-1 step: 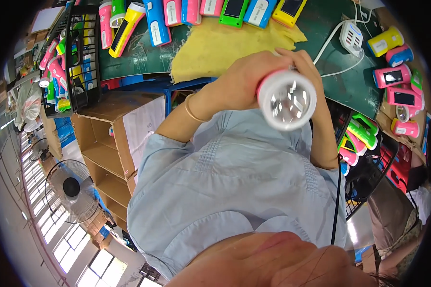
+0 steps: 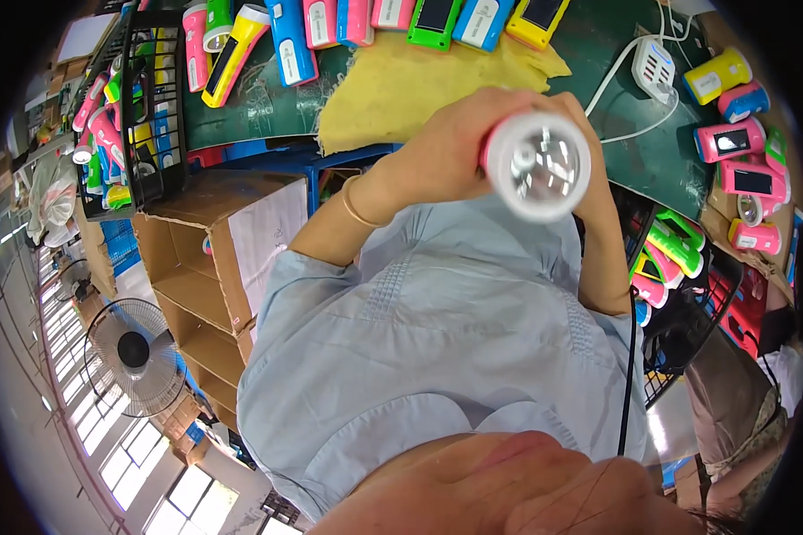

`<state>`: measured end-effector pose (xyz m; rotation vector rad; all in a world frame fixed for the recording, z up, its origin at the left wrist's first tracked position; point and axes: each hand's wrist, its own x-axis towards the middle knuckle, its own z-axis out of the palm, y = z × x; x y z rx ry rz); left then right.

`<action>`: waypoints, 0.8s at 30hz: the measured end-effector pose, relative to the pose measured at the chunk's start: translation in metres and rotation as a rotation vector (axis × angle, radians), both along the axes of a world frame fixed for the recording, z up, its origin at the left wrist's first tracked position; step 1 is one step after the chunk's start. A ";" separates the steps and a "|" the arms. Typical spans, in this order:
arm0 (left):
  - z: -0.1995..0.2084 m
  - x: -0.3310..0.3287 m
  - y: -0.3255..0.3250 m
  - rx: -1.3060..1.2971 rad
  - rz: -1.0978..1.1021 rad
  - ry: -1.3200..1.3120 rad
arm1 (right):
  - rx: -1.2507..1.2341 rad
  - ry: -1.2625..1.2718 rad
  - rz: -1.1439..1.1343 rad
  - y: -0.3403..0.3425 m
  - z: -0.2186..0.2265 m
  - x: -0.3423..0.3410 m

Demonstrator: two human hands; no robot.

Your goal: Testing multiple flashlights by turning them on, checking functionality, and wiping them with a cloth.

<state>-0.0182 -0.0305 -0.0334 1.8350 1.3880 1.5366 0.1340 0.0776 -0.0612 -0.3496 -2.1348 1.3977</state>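
Note:
A flashlight (image 2: 551, 169) with a white rim, a clear lens over a shiny reflector and a bit of pink body is held in front of my chest, lens toward me. My left hand (image 2: 451, 143), with a bracelet on its wrist, wraps round the body from the left. On the far side my right hand (image 2: 584, 134) closes round it too; the lens end partly hides its fingers. Beyond both hands a yellow cloth (image 2: 410, 85) lies on the green table (image 2: 629, 165).
Several flashlights, including a blue one (image 2: 292, 45), line the table's far side. A white charging hub (image 2: 654, 67) with cables stands at the right. A black basket (image 2: 156, 98) is at the left, above cardboard compartments (image 2: 187, 259). More flashlights (image 2: 674, 245) fill a right-hand basket. A fan (image 2: 134, 349) stands lower left.
Both hands have shifted the flashlight slightly up and away from my chest, and its lens has tilted a little. The things on the table have not moved.

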 end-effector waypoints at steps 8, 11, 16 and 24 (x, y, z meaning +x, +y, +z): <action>-0.005 -0.001 -0.005 -0.224 0.163 0.126 | -0.195 -0.085 -0.121 0.002 0.010 0.013; 0.009 0.004 0.005 -0.148 0.268 -0.009 | -0.220 -0.044 -0.150 -0.001 0.014 0.013; 0.024 -0.011 0.015 -0.473 -0.025 -0.542 | -0.137 0.084 -0.128 0.005 0.049 0.000; 0.014 -0.003 0.022 -0.502 0.257 -0.345 | 0.059 -0.095 -0.150 0.003 0.063 -0.022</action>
